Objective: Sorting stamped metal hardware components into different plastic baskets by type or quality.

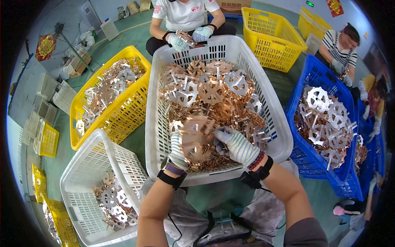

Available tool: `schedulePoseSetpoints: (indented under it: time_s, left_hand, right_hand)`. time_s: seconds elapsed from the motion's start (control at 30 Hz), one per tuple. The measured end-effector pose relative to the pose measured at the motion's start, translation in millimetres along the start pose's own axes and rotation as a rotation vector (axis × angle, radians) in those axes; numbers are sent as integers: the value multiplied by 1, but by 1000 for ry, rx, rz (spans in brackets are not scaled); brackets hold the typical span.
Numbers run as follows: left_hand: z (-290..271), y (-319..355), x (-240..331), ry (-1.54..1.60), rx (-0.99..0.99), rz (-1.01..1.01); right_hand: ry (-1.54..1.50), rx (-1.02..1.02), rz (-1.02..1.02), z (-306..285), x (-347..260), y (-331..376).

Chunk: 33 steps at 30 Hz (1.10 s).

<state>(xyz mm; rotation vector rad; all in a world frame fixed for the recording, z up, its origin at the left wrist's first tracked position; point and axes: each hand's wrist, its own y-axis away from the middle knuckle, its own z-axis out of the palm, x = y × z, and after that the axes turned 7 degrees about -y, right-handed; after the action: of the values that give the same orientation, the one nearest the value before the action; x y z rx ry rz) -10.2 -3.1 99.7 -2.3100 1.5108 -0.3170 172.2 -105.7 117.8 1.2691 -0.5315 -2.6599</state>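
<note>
My left hand [179,149], in a striped glove with a grey palm, grips a flat copper-coloured metal plate [196,142] with notched edges. The plate is blurred by motion and tilted over the near half of the white basket [220,178]. My right hand [238,145], gloved alike, is at the plate's right edge with fingers curled together; what they pinch is too small to tell. Beneath both hands lies a heap of copper-coloured metal scraps [222,113]. Silver toothed discs [187,94] with short pins and a copper-coloured disc [211,91] lie on top of the heap.
A yellow basket [123,117] and a smaller white basket [78,197], both holding metal parts, stand at left. At right is a blue basket [308,148] of similar parts. Across from me a seated gloved person [185,24] holds a metal piece. Another yellow basket [273,45] stands behind.
</note>
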Motion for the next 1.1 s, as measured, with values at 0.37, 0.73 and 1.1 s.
schedulePoseSetpoints:
  time_s: [0.37, 0.73, 1.1]
  left_hand:
    - [2, -1, -6, 460, -85, -280]
    - [37, 14, 4, 27, -36, -180]
    - [57, 13, -33, 579, 152, -269]
  right_hand:
    - [815, -52, -590, 4, 8, -3]
    - [122, 43, 12, 7, -4, -9]
    - [595, -420, -213, 26, -14, 22]
